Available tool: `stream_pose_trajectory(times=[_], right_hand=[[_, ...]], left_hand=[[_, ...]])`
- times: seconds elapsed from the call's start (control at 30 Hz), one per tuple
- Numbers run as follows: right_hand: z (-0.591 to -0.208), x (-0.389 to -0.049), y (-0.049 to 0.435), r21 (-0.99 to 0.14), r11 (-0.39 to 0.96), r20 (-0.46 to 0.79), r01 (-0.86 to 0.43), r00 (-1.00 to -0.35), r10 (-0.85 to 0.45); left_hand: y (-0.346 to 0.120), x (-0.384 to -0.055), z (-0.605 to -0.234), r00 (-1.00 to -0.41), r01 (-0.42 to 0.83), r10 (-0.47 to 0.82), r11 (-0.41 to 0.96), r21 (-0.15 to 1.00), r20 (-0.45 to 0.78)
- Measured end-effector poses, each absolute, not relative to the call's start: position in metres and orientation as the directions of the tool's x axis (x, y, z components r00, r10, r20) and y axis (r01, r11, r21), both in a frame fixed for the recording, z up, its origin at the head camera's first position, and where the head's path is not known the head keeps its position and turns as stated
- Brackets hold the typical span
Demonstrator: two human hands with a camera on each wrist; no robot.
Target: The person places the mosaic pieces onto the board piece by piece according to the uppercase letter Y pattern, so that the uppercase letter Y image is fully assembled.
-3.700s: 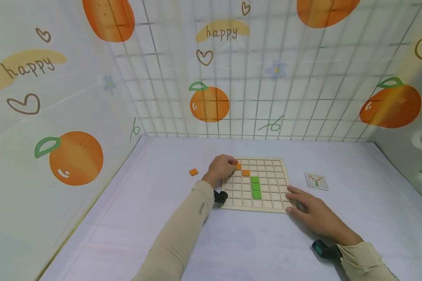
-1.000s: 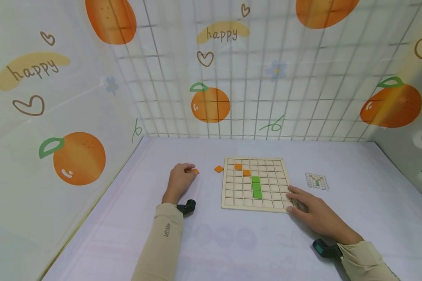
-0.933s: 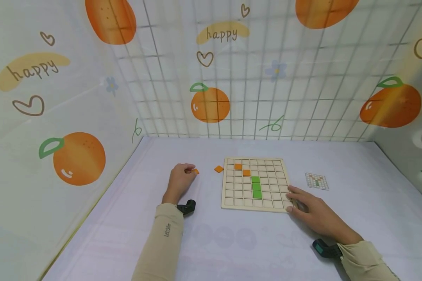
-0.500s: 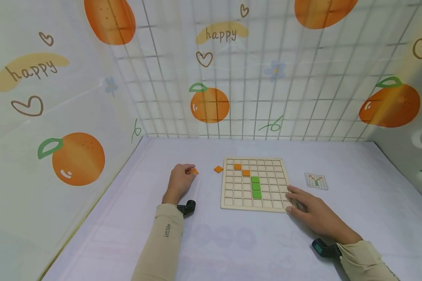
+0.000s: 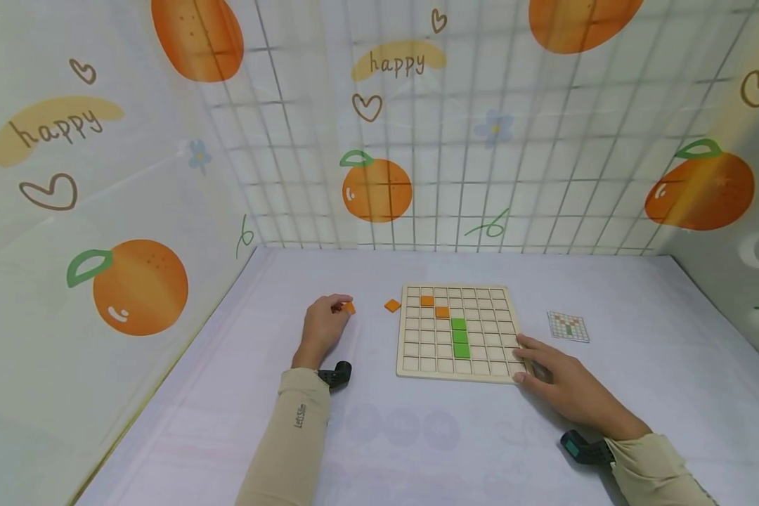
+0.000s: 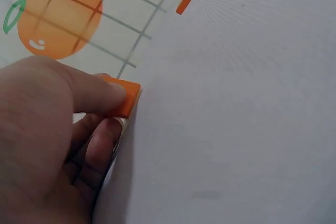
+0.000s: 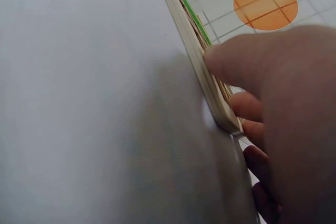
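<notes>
My left hand (image 5: 324,323) pinches a small orange square tile (image 6: 128,98) between thumb and fingers, close over the tabletop left of the board. Another orange tile (image 5: 392,306) lies loose right beside the left edge of the wooden grid board (image 5: 493,365). On the board, two orange tiles (image 5: 442,312) sit diagonally in the upper left, and a column of green tiles (image 5: 459,337) stands near the middle. At the board's near right corner rests my right hand (image 5: 566,383), fingers on its right side. The right wrist view has the thumb (image 7: 236,59) against the board's edge.
A small pattern card (image 5: 568,327) with a coloured grid lies right of the board, beyond my right hand. A pale cloth covers the tabletop (image 5: 379,450), and printed curtains (image 5: 278,140) enclose it behind and at the sides.
From the board's upper left, my left hand has moved left and taken hold of a loose orange tile, turning it slightly lately. The right hand has stayed at the board's corner.
</notes>
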State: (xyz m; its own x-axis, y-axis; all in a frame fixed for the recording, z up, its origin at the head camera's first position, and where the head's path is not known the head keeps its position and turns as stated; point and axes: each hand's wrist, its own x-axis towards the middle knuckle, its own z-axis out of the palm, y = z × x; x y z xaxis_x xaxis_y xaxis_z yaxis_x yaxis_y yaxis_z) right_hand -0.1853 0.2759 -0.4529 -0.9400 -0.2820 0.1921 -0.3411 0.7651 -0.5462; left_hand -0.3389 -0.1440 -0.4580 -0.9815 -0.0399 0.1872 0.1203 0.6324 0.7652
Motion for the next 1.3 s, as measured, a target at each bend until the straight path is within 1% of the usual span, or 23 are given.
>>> stream_pose_trajectory(times=[0.2, 0.3, 0.4, 0.5, 0.6, 0.83, 0.97, 1.1, 1.3], right_hand=[[-0.454, -0.186, 0.275, -0.546, 0.768, 0.184, -0.336, -0.942, -0.281], [-0.454, -0.186, 0.275, -0.546, 0.77, 0.179, -0.33, -0.944, -0.278], [-0.453, -0.186, 0.276, -0.544, 0.772, 0.176, -0.329, -0.944, -0.278], [-0.453, -0.186, 0.276, -0.54, 0.773, 0.179, -0.333, -0.943, -0.281], [-0.454, -0.186, 0.277, -0.539, 0.772, 0.184, -0.337, -0.941, -0.283], [-0.456, -0.186, 0.277, -0.538, 0.776, 0.182, -0.33, -0.944, -0.275], [-0.455, -0.185, 0.277, -0.546, 0.775, 0.171, -0.319, -0.948, -0.27], [-0.454, -0.185, 0.277, -0.558, 0.77, 0.16, -0.31, -0.95, -0.267], [-0.455, -0.186, 0.277, -0.546, 0.774, 0.172, -0.321, -0.947, -0.271]], left_hand=[[-0.146, -0.34, -0.458, -0.973, 0.122, -0.107, 0.517, 0.847, 0.206], [-0.144, -0.34, -0.456, -0.974, 0.096, -0.14, 0.463, 0.881, 0.18], [-0.139, -0.34, -0.452, -0.981, 0.067, -0.142, 0.392, 0.918, 0.132], [-0.133, -0.338, -0.445, -0.989, 0.046, -0.117, 0.312, 0.949, 0.087], [-0.127, -0.336, -0.441, -0.994, 0.041, -0.091, 0.261, 0.964, 0.067], [-0.114, -0.336, -0.437, -0.994, 0.079, -0.056, 0.156, 0.985, 0.089], [-0.107, -0.336, -0.437, -0.996, 0.084, -0.012, 0.132, 0.988, 0.086], [-0.101, -0.335, -0.436, -0.996, 0.069, 0.071, 0.115, 0.991, 0.061], [-0.092, -0.33, -0.432, -0.987, 0.054, 0.159, 0.152, 0.987, 0.029]])
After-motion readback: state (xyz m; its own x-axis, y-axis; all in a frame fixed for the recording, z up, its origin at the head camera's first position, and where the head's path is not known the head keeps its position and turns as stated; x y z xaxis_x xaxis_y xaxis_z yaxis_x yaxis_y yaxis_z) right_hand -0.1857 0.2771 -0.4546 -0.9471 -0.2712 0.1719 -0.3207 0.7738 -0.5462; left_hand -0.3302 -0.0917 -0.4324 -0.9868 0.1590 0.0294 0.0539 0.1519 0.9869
